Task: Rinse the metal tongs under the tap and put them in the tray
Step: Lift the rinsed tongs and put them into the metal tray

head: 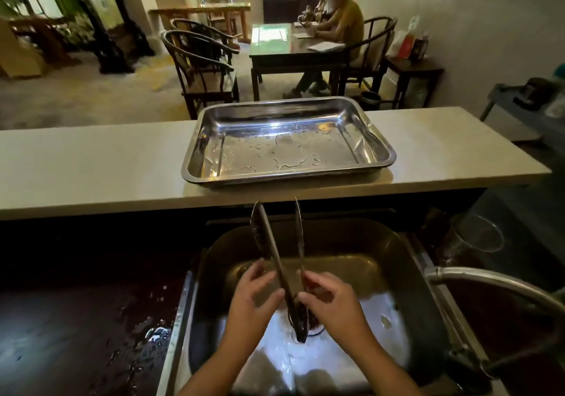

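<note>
a pale table (91, 163) runs across the view as a raised ledge, and the steel tray (379, 151) sits on it near the middle, its floor beaded with water drops. below the ledge a steel sink (351, 248) is sunk into a dark, wet worktop (76, 319) with puddles near the sink's left rim. beyond the ledge lies a dim room with dark wooden round-backed chairs (198, 59), a glass-topped dining table (275, 43) where a person (345, 19) sits, and bright windows at the far wall.

the metal tongs (275, 258) stand over the sink with the hinged end down near the drain and the two arms spread apart, tips pointing up toward the ledge, well short of the tray. the left hand (253, 297) has its grip loosely around the left arm of the tongs, fingers partly spread. the right hand (333, 300) pinches the right arm near the hinge.

a curved tap spout (489, 282) comes in from the right and is cut off by the frame edge; whether water is running is hard to make out. a clear glass vessel (477, 236) stands in shadow to the right of the sink, and the worktop around it is too dark to read.
</note>
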A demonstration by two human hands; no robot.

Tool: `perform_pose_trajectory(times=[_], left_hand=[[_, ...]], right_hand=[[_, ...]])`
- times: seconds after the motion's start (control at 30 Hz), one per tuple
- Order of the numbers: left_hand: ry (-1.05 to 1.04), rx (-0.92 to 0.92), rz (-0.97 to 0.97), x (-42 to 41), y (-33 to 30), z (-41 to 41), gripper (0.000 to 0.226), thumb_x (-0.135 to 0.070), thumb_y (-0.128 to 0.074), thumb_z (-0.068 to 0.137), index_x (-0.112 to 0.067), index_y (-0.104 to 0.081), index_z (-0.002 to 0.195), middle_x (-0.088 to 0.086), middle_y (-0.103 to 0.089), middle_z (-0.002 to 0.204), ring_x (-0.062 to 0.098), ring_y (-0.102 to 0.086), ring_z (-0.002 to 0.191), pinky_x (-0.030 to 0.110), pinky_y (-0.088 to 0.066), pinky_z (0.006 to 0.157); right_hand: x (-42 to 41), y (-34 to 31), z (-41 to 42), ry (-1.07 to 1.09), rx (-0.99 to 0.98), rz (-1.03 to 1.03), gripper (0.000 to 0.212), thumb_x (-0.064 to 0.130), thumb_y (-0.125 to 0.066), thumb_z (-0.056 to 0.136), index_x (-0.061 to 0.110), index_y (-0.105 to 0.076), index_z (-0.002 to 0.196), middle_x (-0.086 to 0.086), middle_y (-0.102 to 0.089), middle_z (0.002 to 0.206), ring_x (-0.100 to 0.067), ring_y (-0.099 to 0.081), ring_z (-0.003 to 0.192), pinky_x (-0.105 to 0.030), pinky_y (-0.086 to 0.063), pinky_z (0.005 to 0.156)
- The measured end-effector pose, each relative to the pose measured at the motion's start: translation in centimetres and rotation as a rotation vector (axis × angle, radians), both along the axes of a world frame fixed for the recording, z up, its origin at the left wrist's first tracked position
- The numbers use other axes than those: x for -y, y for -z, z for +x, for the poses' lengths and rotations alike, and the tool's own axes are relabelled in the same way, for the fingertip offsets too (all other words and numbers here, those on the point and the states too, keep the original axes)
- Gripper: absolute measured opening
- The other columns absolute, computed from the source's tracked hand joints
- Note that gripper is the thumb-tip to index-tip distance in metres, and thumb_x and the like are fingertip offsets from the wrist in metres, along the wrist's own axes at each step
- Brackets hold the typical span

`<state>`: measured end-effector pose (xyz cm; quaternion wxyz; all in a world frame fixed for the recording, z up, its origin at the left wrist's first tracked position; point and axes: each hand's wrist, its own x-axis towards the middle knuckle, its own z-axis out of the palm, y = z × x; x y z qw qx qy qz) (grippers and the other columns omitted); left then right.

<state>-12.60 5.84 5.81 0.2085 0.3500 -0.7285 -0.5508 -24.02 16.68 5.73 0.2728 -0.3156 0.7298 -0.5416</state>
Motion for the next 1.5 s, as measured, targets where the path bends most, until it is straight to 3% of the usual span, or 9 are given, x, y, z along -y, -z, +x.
perform_pose_trajectory(times=[0.17,0.37,0.5,0.57,0.67,0.8,1.03,1.2,1.5], left_hand=[[0.025,-0.261,-0.088,2.1,-6.4,-1.5,0.042,0.003,-0.063,0.080,-0.035,-0.066,0.097,-0.007,-0.075,0.102,0.007,-0.067,0.101,0.019,-0.054,0.086],[0.059,-0.455,-0.325,6.7,-16.4,-4.9,0.028,-0.027,-0.066,0.075,-0.040,-0.065,0.100,-0.024,-0.074,0.090,-0.005,-0.067,0.090,0.002,-0.048,0.071],[0.035,-0.471,-0.414,10.7,-22.2,-8.8,0.039,-0.019,-0.066,0.081,-0.023,-0.059,0.119,-0.008,-0.073,0.100,0.002,-0.067,0.096,0.012,-0.053,0.077],[0.036,-0.465,-0.406,12.6,-24.4,-10.7,0.040,-0.020,-0.066,0.081,-0.019,-0.056,0.120,0.003,-0.071,0.106,0.011,-0.067,0.098,0.025,-0.055,0.083],[0.017,-0.434,-0.363,14.8,-26.3,-13.3,0.038,-0.022,-0.068,0.080,-0.014,-0.058,0.116,0.004,-0.069,0.104,0.008,-0.065,0.091,0.020,-0.052,0.074],[0.004,-0.346,-0.256,17.8,-25.7,-16.1,0.035,-0.013,-0.066,0.082,-0.007,-0.059,0.115,0.010,-0.068,0.107,0.017,-0.066,0.095,0.027,-0.055,0.081],[-0.010,0.017,-0.093,20.0,-18.8,-19.0,0.025,-0.011,-0.063,0.083,-0.002,-0.065,0.107,0.014,-0.069,0.101,0.020,-0.064,0.089,0.023,-0.050,0.063],[-0.025,0.147,0.066,20.0,-14.6,-19.8,0.010,-0.006,-0.063,0.083,0.003,-0.068,0.084,0.011,-0.064,0.072,0.015,-0.057,0.059,0.020,-0.044,0.050],[-0.057,0.210,0.048,19.8,-12.4,-20.1,0.007,-0.004,-0.065,0.082,0.003,-0.068,0.082,0.011,-0.065,0.076,0.019,-0.064,0.069,0.020,-0.053,0.056]], right_hand=[[2.0,-6.8,-1.6,0.004,-0.178,-0.162,0.045,0.007,-0.073,0.074,0.041,-0.062,0.101,0.015,-0.067,0.095,0.007,-0.061,0.093,-0.004,-0.047,0.078],[6.8,-16.7,-6.0,-0.035,-0.314,-0.339,0.041,0.013,-0.071,0.077,0.026,-0.062,0.115,0.019,-0.067,0.091,0.009,-0.063,0.087,-0.003,-0.048,0.070],[10.6,-22.7,-9.4,-0.015,-0.390,-0.410,0.042,0.016,-0.070,0.079,0.029,-0.057,0.116,0.020,-0.061,0.089,0.015,-0.060,0.083,0.000,-0.046,0.064],[12.5,-24.8,-11.2,0.008,-0.360,-0.414,0.040,0.018,-0.070,0.080,0.031,-0.054,0.115,0.014,-0.063,0.091,0.005,-0.063,0.084,-0.007,-0.050,0.062],[15.3,-26.6,-13.6,0.030,-0.294,-0.377,0.034,0.019,-0.069,0.080,0.031,-0.054,0.108,0.005,-0.066,0.093,-0.008,-0.064,0.090,-0.016,-0.049,0.066],[18.4,-25.9,-15.9,0.037,-0.251,-0.282,0.028,0.017,-0.068,0.081,0.027,-0.055,0.104,0.000,-0.066,0.093,-0.013,-0.064,0.085,-0.018,-0.047,0.060],[20.8,-19.2,-18.1,0.025,0.009,0.031,0.028,0.006,-0.065,0.082,0.006,-0.056,0.109,-0.008,-0.061,0.086,-0.014,-0.059,0.067,-0.022,-0.048,0.057],[21.4,-15.0,-18.2,0.078,0.144,0.179,0.024,0.003,-0.064,0.083,0.005,-0.055,0.105,-0.010,-0.058,0.082,-0.014,-0.053,0.058,-0.018,-0.043,0.044],[22.0,-12.2,-18.2,0.094,0.007,0.306,0.017,0.005,-0.064,0.082,0.014,-0.050,0.079,-0.005,-0.056,0.088,-0.018,-0.061,0.084,-0.027,-0.056,0.070]])
